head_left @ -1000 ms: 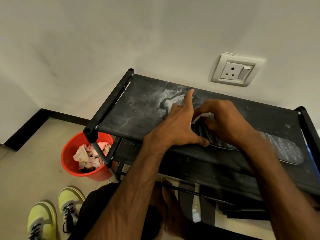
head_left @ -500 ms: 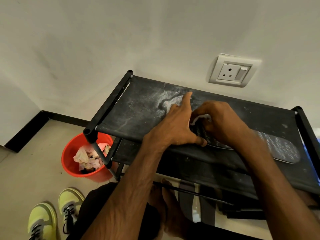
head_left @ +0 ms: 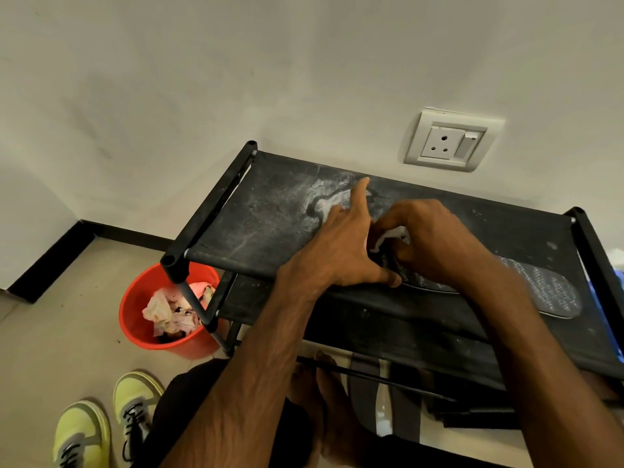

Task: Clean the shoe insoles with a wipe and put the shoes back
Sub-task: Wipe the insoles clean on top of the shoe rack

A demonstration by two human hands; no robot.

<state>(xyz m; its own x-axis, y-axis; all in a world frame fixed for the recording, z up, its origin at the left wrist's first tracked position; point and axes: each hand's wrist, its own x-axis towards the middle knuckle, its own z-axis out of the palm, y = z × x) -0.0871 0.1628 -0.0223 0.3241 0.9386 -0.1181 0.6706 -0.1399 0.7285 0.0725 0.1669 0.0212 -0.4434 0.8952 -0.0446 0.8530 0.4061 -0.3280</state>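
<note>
A: Where's the insole (head_left: 553, 292)?
B: On the shoe rack (head_left: 270, 224) top, right side. Left hand (head_left: 341, 251) pins it with straight fingers; right hand (head_left: 435, 238) fingers bunch the wipe (head_left: 388, 236) on it.
A: Risk?
B: Near edge is close; a hard stroke might slide it off

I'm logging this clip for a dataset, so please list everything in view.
shoe rack: one, black, against the wall.
insole: one, dark grey with pale print, flat on the rack's top shelf.
wipe: one, white, on the insole's left end.
bucket: one, red, floor left of the rack.
crumpled waste: several pieces, pinkish-white, inside the bucket.
sneakers: two, yellow-green, floor at bottom left.
wall socket: one, white, above the rack.
left hand: fingers straight, pressing the insole's end.
right hand: grips the wipe on the insole.
</note>
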